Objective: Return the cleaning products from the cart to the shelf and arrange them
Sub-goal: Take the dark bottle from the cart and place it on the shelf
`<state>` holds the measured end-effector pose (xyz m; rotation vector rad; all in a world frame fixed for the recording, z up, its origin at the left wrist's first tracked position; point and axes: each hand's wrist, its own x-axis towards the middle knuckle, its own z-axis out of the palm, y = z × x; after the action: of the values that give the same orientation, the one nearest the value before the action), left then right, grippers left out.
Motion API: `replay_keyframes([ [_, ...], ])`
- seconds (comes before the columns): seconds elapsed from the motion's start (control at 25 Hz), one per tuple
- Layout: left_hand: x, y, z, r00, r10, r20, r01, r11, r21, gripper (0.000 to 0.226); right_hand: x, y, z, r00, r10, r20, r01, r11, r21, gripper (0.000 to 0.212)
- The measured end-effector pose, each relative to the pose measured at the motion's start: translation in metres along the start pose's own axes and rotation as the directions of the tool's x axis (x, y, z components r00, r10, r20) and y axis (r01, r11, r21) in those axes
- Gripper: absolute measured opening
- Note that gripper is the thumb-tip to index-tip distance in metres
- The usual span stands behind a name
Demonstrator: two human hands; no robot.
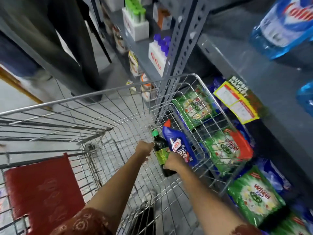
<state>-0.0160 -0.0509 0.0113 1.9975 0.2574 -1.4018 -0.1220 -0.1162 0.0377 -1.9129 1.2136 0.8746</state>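
Inside the wire cart [94,97], two bottles lie near its right wall. One is a dark bottle with a green cap and green label [160,154]. Beside it lies a blue toilet-cleaner bottle with a red cap [176,143]. My left hand [144,149] touches the dark bottle's upper part, fingers curled at its neck. Over the lower part of the bottles sits my right hand [173,162], gripping where the dark bottle and the blue bottle meet; which one it holds is unclear. The grey metal shelf [254,78] stands to the right.
Green detergent packs [254,197] and a yellow-edged pack [237,100] lie on the low shelf right of the cart. Blue liquid bottles [284,26] stand higher up. White boxes with green and purple caps [135,22] sit on the far shelf. A red seat flap [44,189] is at the cart's near end.
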Motion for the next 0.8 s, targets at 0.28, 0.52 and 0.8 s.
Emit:
replay_keyframes([
  [0.28,0.041,0.005,0.029,0.993,0.114,-0.038,-0.112,0.991,0.067,0.046,0.033,0.007,0.007,1.000,-0.002,-0.022,0.002,1.000,0.008,0.041],
  [0.52,0.037,-0.008,0.012,0.982,0.103,-0.161,-0.111,0.993,-0.043,0.048,0.031,0.003,0.006,0.997,-0.043,0.060,0.037,0.995,0.092,0.053],
  [0.8,-0.004,0.013,-0.024,0.976,0.218,0.000,-0.203,0.906,-0.371,0.020,0.005,-0.013,-0.012,0.946,-0.124,0.299,0.037,0.959,0.279,0.061],
])
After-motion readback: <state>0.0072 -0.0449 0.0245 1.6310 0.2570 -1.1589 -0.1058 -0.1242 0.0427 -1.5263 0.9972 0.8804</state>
